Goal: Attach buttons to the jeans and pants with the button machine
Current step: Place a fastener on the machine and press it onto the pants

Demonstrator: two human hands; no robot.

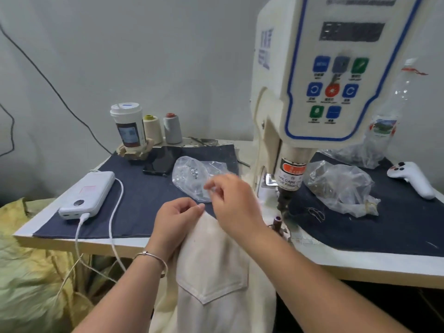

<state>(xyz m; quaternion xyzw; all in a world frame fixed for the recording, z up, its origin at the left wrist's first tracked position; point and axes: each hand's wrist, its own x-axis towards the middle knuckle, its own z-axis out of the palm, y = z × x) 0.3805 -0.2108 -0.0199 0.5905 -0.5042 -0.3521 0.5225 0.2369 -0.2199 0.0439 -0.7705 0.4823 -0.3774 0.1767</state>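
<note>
Here we see the cream pants (211,272) draped over the front edge of the tabletop (72,239), a pointed back pocket flap facing up, the upper edge lying on the dark blue cloth (144,195) just in front of the button machine (312,92). Our left hand (175,217) pinches the top edge of the pants between thumb and fingers, a thin bangle (153,258) on the wrist. Our right hand (233,198) hangs above the pants with its fingers curled towards a clear plastic bag (189,176); the fingertips are blurred, and we cannot tell whether that grip holds a small piece or nothing.

That bag lies on the cloth just left of the machine and holds some small metal pieces. The machine's head has a panel of blue, green and red keys, and its punch (286,200) points down at the tabletop close to the right of the pants. To the right of the punch lies a second crumpled plastic bag (341,186), then a white handheld controller (413,179), with a clear plastic bottle (389,116) standing behind.

On the left side sit a white power bank (89,193) with its white cable (113,212) looping over the edge, a dark phone (163,159), a lidded paper cup (129,126), and two thread cones (163,128) by the wall. Yellowish sacks (31,272) bulge below the tabletop at the left.
</note>
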